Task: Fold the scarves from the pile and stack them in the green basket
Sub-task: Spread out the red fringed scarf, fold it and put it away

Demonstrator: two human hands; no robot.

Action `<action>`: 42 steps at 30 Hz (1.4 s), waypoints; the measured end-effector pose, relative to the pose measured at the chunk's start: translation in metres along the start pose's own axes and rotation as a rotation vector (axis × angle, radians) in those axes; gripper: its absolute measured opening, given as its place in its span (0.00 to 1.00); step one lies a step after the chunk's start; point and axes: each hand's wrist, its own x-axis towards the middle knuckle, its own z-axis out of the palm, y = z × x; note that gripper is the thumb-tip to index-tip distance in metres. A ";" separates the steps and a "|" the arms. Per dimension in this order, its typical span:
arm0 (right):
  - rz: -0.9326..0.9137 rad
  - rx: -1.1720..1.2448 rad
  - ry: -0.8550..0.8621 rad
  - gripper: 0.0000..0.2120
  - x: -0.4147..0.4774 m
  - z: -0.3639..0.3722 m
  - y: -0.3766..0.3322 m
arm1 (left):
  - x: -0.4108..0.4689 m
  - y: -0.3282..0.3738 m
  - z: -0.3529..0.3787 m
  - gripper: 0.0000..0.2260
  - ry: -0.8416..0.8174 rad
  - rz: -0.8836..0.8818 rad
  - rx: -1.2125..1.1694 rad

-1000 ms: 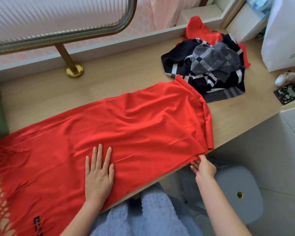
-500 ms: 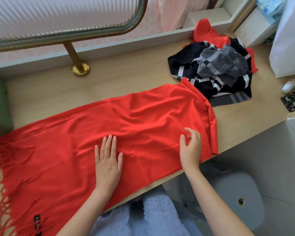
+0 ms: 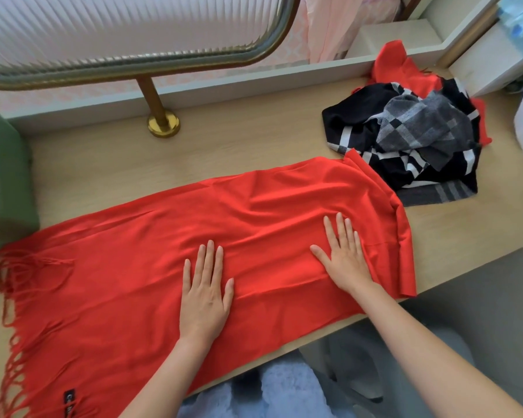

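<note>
Head cam: right hand [image 3: 346,260], seen a second ago at the bench [image 3: 239,152] edge by a corner of the red scarf [image 3: 133,267], is now laid flat on it beside the left hand [image 3: 204,297]. Fingers are kept straight, nothing grasped. Near hem is lined along the front edge, the fringe is by the green basket [image 3: 3,182], and the pile [image 3: 411,140] is touched. Bare bench is left behind.

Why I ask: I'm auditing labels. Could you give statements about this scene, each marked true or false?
1. Both the left hand and right hand lie flat on the red scarf. True.
2. The scarf's fringe is at its right end. False: the fringe is at its left end.
3. The pile of scarves sits at the table's far right. True.
4. The green basket stands beside the pile. False: the basket is at the left edge.
</note>
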 end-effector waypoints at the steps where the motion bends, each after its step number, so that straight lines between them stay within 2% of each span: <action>1: -0.010 0.005 0.042 0.40 -0.002 0.000 -0.003 | 0.000 0.000 0.000 0.27 -0.005 0.001 -0.002; 5: -0.155 0.044 0.236 0.35 -0.008 -0.001 -0.040 | 0.002 0.001 -0.006 0.26 0.017 -0.008 -0.064; 10: -0.364 0.041 0.177 0.34 0.006 0.012 -0.098 | 0.024 0.002 -0.012 0.25 0.063 -0.044 -0.072; 14: -0.366 -0.050 0.109 0.36 0.015 0.020 -0.089 | 0.025 -0.008 -0.002 0.27 0.014 -0.023 0.003; 17: -0.399 0.032 0.102 0.38 0.021 0.004 -0.085 | 0.026 -0.007 -0.004 0.26 0.041 -0.017 -0.023; 20: -0.375 0.253 0.213 0.30 0.044 -0.026 -0.090 | 0.036 0.003 -0.013 0.24 0.118 -0.063 -0.104; 22: -0.328 0.297 0.345 0.24 0.074 -0.047 -0.091 | 0.055 0.013 -0.019 0.24 0.149 -0.067 -0.111; 23: -0.302 0.300 0.357 0.21 0.090 -0.057 -0.093 | 0.066 0.017 -0.019 0.24 0.145 -0.069 -0.110; 28: -0.300 0.203 0.148 0.18 0.151 -0.092 -0.103 | 0.089 0.019 -0.001 0.27 0.042 -0.126 -0.057; 32: -0.356 0.112 -0.059 0.18 0.166 -0.104 -0.103 | 0.086 0.019 0.001 0.28 0.052 -0.127 -0.036; 35: -0.392 -0.047 -0.207 0.15 0.167 -0.112 -0.102 | 0.086 0.020 0.000 0.30 0.062 -0.139 -0.049; 38: -0.412 0.156 -0.361 0.07 0.169 -0.127 -0.097 | 0.086 0.020 -0.001 0.30 0.052 -0.145 -0.057; 40: -0.374 0.241 -0.410 0.12 0.172 -0.140 -0.094 | 0.087 0.020 -0.002 0.29 0.047 -0.149 -0.062; 42: -0.344 0.210 -0.379 0.18 0.180 -0.152 -0.091 | 0.087 0.021 -0.002 0.29 0.045 -0.147 -0.058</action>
